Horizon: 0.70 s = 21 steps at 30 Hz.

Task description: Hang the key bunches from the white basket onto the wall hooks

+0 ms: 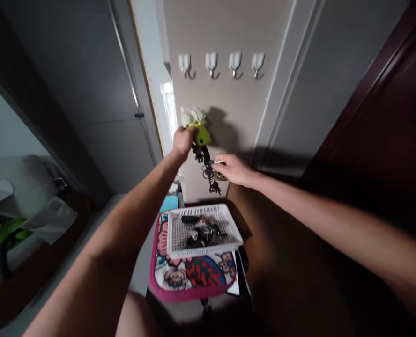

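My left hand (183, 142) is raised against the wall panel, fingers closed on a yellow-green key fob (201, 134). A dark strap with a bunch of keys (211, 174) hangs down from the fob. My right hand (233, 169) is closed on the lower part of that bunch, pinching it from the right. Below them a white slotted basket (174, 234) holds several more dark keys and fobs (201, 231). Several white wall hooks (211, 64) are fixed in a row above, all bare.
The basket rests on a floral cushion with a pink rim (194, 276) on a small stool. A white crumpled thing (193, 114) sits behind the fob. A dark wooden door (380, 140) stands to the right, and a grey door (99, 103) to the left.
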Motion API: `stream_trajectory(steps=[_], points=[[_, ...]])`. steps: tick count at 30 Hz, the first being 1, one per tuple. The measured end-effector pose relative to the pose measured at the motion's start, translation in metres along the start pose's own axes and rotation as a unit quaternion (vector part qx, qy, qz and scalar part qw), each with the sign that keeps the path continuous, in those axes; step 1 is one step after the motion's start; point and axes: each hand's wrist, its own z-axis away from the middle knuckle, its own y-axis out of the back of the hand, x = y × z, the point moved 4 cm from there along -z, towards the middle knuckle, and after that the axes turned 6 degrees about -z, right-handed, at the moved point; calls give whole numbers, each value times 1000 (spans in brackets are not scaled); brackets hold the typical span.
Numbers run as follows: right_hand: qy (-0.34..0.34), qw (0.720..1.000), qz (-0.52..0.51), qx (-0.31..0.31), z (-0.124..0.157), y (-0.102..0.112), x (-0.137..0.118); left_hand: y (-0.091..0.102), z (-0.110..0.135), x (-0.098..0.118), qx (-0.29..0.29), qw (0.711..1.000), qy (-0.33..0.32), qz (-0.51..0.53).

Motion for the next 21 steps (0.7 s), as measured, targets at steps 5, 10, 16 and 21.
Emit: stream_trajectory(steps=[5, 10, 16, 21], points=[[-69, 969, 73, -226, 31, -51, 29, -9, 54, -45, -231, 954, 39, -187], [-130, 915, 163, -344, 44, -57, 57, -19, 136, -137, -310, 890, 111, -315], [-97, 896, 237, -362, 49, -65, 75, -22, 167, -172, -236, 903, 90, -348], [-53, 888, 259, -376, 56, -74, 79, -25, 171, -171, -223, 911, 64, -341]])
